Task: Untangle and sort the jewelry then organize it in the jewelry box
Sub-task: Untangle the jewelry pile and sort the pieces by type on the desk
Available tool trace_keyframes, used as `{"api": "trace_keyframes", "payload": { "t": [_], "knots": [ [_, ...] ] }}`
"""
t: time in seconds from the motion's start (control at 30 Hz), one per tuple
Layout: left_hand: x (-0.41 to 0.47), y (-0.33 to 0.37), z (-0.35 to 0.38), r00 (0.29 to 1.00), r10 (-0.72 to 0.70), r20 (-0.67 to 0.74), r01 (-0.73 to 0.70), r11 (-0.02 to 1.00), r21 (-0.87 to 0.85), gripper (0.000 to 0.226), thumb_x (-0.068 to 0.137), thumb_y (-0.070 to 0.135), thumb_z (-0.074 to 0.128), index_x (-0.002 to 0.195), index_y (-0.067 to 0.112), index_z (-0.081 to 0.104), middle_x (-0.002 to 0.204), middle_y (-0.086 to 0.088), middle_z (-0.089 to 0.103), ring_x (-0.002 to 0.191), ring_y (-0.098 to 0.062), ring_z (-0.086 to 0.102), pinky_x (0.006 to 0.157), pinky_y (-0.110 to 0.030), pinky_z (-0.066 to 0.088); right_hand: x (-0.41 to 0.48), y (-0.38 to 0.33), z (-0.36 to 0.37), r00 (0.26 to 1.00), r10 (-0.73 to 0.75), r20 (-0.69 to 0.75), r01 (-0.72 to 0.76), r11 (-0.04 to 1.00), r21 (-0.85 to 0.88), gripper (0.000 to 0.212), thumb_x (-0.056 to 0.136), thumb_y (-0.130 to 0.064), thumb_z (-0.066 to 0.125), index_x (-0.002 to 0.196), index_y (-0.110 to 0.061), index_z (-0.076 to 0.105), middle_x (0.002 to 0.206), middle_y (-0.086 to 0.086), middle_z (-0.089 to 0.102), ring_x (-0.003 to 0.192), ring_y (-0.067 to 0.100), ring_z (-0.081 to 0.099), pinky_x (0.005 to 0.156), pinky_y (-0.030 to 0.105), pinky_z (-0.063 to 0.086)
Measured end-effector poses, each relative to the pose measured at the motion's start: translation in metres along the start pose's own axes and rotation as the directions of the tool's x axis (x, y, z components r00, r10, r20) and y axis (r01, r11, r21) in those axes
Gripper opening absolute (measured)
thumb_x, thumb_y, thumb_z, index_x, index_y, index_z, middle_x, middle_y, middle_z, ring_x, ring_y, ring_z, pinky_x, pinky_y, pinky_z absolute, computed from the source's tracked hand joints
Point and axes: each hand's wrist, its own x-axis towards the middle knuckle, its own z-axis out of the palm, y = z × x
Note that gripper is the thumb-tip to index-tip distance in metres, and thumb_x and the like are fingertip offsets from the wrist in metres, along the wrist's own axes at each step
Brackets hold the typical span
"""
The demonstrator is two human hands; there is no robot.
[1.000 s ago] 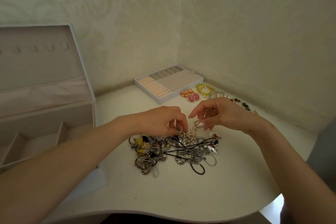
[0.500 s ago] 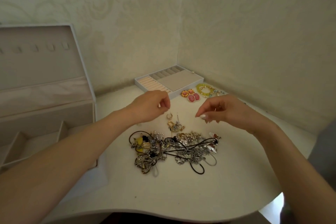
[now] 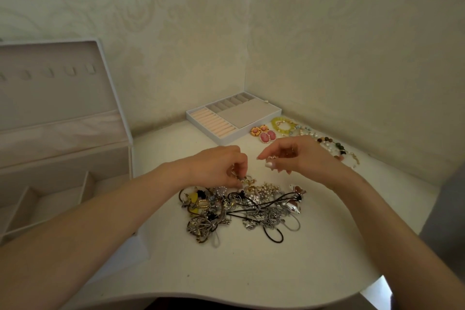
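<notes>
Table (image 3: pixel 251 272): jewelry box (image 3: pixel 63 113) cropped; right hand (image 3: pixel 299 156) pinches indistinct piece (image 3: pixel 271 158).

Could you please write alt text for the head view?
The left hand and right hand each pinch a small piece at a tangled jewelry pile on a table; an open jewelry box stands left, a ring tray behind.

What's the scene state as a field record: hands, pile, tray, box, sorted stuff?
left hand: pinches metal piece at pile's far edge
right hand: pinches sparkly piece, held above table
pile: tangled chains, cords, pendants, mid-table
tray: behind pile, near wall corner
box: left of pile, lid up
sorted: earrings and bracelets right of tray, along wall
</notes>
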Motion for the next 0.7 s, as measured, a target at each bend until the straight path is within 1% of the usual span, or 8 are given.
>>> {"api": "trace_keyframes", "payload": {
  "t": [0.1, 0.17, 0.27, 0.4, 0.43, 0.53, 0.6, 0.7],
  "knots": [
    [-0.001, -0.001, -0.002, 1.000, 0.007, -0.009, -0.008, 0.999, -0.031, 0.010, 0.086, 0.020, 0.064, 0.092, 0.021, 0.057, 0.096, 0.006, 0.051, 0.086, -0.010, 0.055, 0.068, -0.010, 0.039, -0.001, -0.001, 0.000, 1.000, 0.001, 0.001, -0.001, 1.000, 0.016, 0.014, 0.078, -0.004, 0.074, 0.079, -0.018, 0.073, 0.071, 0.011, 0.065, 0.055, 0.006, 0.057, 0.053, 0.019, 0.046],
    [0.000, -0.002, -0.003, 1.000, -0.008, -0.022, 0.006, 0.997, -0.075, 0.010, 0.086, 0.017, 0.064, 0.089, 0.022, 0.056, 0.094, 0.006, 0.056, 0.087, -0.010, 0.058, 0.065, -0.008, 0.039, -0.002, 0.000, 0.001, 1.000, -0.004, -0.007, 0.004, 0.999, 0.035, 0.011, 0.079, -0.003, 0.073, 0.079, -0.014, 0.073, 0.074, 0.009, 0.065, 0.053, 0.009, 0.059, 0.052, 0.021, 0.048],
    [-0.001, -0.002, -0.005, 0.997, -0.047, -0.053, 0.036, 0.981, -0.193, 0.008, 0.086, 0.019, 0.067, 0.087, 0.021, 0.059, 0.089, 0.005, 0.064, 0.080, -0.005, 0.059, 0.067, -0.008, 0.043, -0.001, 0.002, 0.000, 0.999, 0.014, -0.046, -0.010, 0.995, 0.096, 0.006, 0.082, -0.002, 0.070, 0.083, -0.006, 0.073, 0.074, 0.006, 0.066, 0.055, 0.016, 0.063, 0.052, 0.024, 0.052],
    [-0.001, -0.004, -0.006, 0.991, -0.106, -0.081, 0.067, 0.920, -0.387, 0.010, 0.084, 0.012, 0.069, 0.084, 0.016, 0.060, 0.088, -0.006, 0.068, 0.073, -0.008, 0.063, 0.069, -0.018, 0.054, 0.001, 0.004, -0.004, 0.994, 0.058, -0.096, -0.044, 0.989, 0.142, 0.009, 0.084, 0.001, 0.066, 0.086, -0.005, 0.073, 0.076, 0.023, 0.068, 0.062, 0.027, 0.070, 0.056, 0.028, 0.057],
    [-0.001, -0.004, -0.007, 0.988, -0.120, -0.094, 0.068, 0.898, -0.434, 0.010, 0.084, 0.010, 0.069, 0.084, 0.014, 0.060, 0.088, -0.008, 0.067, 0.074, -0.011, 0.064, 0.068, -0.021, 0.055, 0.002, 0.004, -0.005, 0.992, 0.067, -0.109, -0.053, 0.990, 0.132, 0.010, 0.084, 0.001, 0.067, 0.087, -0.006, 0.073, 0.076, 0.020, 0.069, 0.062, 0.024, 0.070, 0.055, 0.026, 0.056],
    [0.006, -0.004, -0.012, 0.976, -0.156, -0.149, 0.061, 0.863, -0.502, 0.010, 0.083, 0.005, 0.069, 0.084, 0.011, 0.060, 0.087, -0.011, 0.068, 0.078, -0.019, 0.068, 0.071, -0.027, 0.057, 0.011, 0.009, -0.011, 0.979, 0.089, -0.185, -0.092, 0.996, -0.007, 0.017, 0.081, -0.001, 0.071, 0.083, -0.018, 0.071, 0.067, -0.006, 0.070, 0.059, 0.009, 0.065, 0.051, 0.018, 0.050],
    [0.015, -0.003, -0.017, 0.976, -0.169, -0.136, 0.078, 0.858, -0.508, 0.010, 0.084, 0.003, 0.067, 0.084, 0.011, 0.060, 0.084, -0.011, 0.068, 0.076, -0.021, 0.068, 0.070, -0.027, 0.058, 0.022, 0.014, -0.017, 0.966, 0.114, -0.233, -0.138, 0.986, -0.089, 0.018, 0.080, -0.001, 0.071, 0.082, -0.018, 0.070, 0.066, -0.008, 0.067, 0.056, 0.005, 0.061, 0.049, 0.015, 0.048],
    [0.033, 0.000, -0.025, 0.978, -0.197, -0.062, 0.144, 0.867, -0.476, 0.007, 0.085, 0.003, 0.066, 0.085, 0.008, 0.061, 0.075, -0.004, 0.067, 0.067, -0.012, 0.066, 0.061, -0.019, 0.055, 0.036, 0.021, -0.025, 0.962, 0.138, -0.234, -0.182, 0.967, -0.178, 0.013, 0.080, 0.000, 0.071, 0.082, -0.013, 0.070, 0.065, -0.005, 0.064, 0.049, -0.001, 0.058, 0.047, 0.011, 0.045]
  ]
}}
